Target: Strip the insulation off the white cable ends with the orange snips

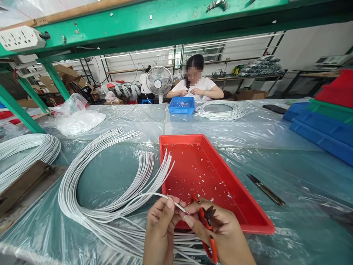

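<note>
A single white cable is pinched in my left hand, its stripped-looking end pointing right toward a small purple tip. My right hand has orange-handled scissors tucked in its palm, blades partly visible, while its thumb and forefinger meet at the cable's end. The cable arches out of a large coiled bundle of white cables lying left of and beneath my hands. Just beyond my hands lies a red tray with small white scraps scattered inside; some cable ends overlap its left rim.
Thread snips lie right of the tray. Stacked blue bins stand at far right, another cable coil and a metal fixture at left. Opposite, a person works behind a blue tray. A green beam crosses overhead.
</note>
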A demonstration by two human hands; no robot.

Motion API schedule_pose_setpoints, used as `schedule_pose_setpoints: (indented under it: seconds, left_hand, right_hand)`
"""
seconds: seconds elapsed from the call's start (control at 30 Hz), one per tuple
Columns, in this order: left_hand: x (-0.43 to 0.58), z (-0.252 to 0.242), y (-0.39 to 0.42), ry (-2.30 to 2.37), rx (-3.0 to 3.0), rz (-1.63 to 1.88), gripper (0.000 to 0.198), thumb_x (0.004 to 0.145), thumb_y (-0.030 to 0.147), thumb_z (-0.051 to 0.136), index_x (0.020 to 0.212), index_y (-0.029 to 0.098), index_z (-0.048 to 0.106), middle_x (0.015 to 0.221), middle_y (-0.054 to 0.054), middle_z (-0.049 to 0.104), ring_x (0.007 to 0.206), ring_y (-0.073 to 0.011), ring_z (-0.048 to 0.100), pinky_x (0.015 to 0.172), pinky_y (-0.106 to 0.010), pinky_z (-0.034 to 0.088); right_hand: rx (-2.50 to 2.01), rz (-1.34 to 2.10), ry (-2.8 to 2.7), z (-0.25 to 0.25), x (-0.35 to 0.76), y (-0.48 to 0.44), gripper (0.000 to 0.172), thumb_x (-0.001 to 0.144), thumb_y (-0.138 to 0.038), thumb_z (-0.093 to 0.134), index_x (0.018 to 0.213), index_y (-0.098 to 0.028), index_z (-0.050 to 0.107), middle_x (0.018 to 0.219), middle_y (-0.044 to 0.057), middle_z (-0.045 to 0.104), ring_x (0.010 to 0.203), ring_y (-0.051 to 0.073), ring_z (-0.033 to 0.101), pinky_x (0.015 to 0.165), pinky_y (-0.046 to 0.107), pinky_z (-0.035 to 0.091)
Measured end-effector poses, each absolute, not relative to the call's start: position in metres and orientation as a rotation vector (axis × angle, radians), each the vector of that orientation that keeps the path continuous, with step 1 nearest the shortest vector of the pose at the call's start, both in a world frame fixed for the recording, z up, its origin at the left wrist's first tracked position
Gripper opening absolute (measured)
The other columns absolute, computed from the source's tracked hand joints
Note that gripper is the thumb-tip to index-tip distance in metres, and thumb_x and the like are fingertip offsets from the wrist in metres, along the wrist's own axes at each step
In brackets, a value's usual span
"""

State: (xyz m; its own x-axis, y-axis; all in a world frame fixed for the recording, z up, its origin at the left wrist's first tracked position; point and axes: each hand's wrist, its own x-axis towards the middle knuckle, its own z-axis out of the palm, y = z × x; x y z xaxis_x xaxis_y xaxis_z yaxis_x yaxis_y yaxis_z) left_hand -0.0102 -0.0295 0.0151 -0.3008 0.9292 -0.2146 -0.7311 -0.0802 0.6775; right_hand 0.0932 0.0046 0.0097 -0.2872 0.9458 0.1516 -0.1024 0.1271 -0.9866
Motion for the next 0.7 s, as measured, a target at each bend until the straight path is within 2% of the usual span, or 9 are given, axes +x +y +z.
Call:
schedule_pose_setpoints:
  seconds: [0.27, 0.43, 0.53, 0.63, 0.7]
  left_hand:
    - [-0.017, 0.012, -0.028, 0.813, 0.385, 1.608, 0.015, 0.072, 0.028, 0.069, 0.072, 0.013, 0.066, 0.068, -0.003, 0.063, 0.064, -0.0131, 0.058, 0.066, -0.023, 0.045]
    - [-0.022, 0.018, -0.030, 0.886, 0.555, 1.641, 0.017, 0.080, 0.028, 0.059, 0.072, 0.014, 0.062, 0.068, -0.003, 0.061, 0.063, -0.0139, 0.058, 0.065, -0.025, 0.045]
    - [-0.030, 0.020, -0.029, 0.883, 0.623, 1.615, 0.018, 0.085, 0.025, 0.053, 0.072, 0.014, 0.059, 0.067, -0.002, 0.059, 0.061, -0.0131, 0.057, 0.064, -0.025, 0.044]
    - [-0.038, 0.018, -0.028, 0.869, 0.672, 1.591, 0.020, 0.087, 0.023, 0.049, 0.072, 0.014, 0.057, 0.067, -0.001, 0.057, 0.059, -0.0116, 0.055, 0.063, -0.024, 0.042]
    - [-0.042, 0.017, -0.027, 0.874, 0.695, 1.587, 0.020, 0.088, 0.022, 0.047, 0.073, 0.013, 0.057, 0.066, -0.001, 0.055, 0.058, -0.0105, 0.054, 0.062, -0.022, 0.040]
  right_hand:
    - [-0.856, 1.240, -1.553, 0.003, 0.098, 0.008, 0.004, 0.068, -0.021, 0.070, 0.070, -0.020, 0.067, 0.061, 0.000, 0.060, 0.056, 0.014, 0.056, 0.054, 0.021, 0.047]
    - [-0.783, 1.092, -1.671, 0.005, 0.105, 0.012, 0.011, 0.071, -0.017, 0.067, 0.080, -0.023, 0.066, 0.064, -0.001, 0.060, 0.058, 0.013, 0.057, 0.055, 0.020, 0.046]
    - [-0.757, 1.110, -1.654, 0.009, 0.106, 0.009, 0.010, 0.073, -0.031, 0.066, 0.079, -0.023, 0.065, 0.065, -0.001, 0.056, 0.058, 0.013, 0.054, 0.054, 0.021, 0.042]
    - [-0.688, 1.413, -1.771, 0.009, 0.106, 0.006, 0.044, 0.070, -0.061, 0.056, 0.068, -0.018, 0.060, 0.061, 0.001, 0.050, 0.054, 0.013, 0.047, 0.049, 0.023, 0.036]
    - [-0.682, 1.729, -1.848, 0.008, 0.106, 0.005, 0.060, 0.067, -0.075, 0.044, 0.060, -0.016, 0.055, 0.056, 0.000, 0.046, 0.049, 0.012, 0.043, 0.046, 0.023, 0.033]
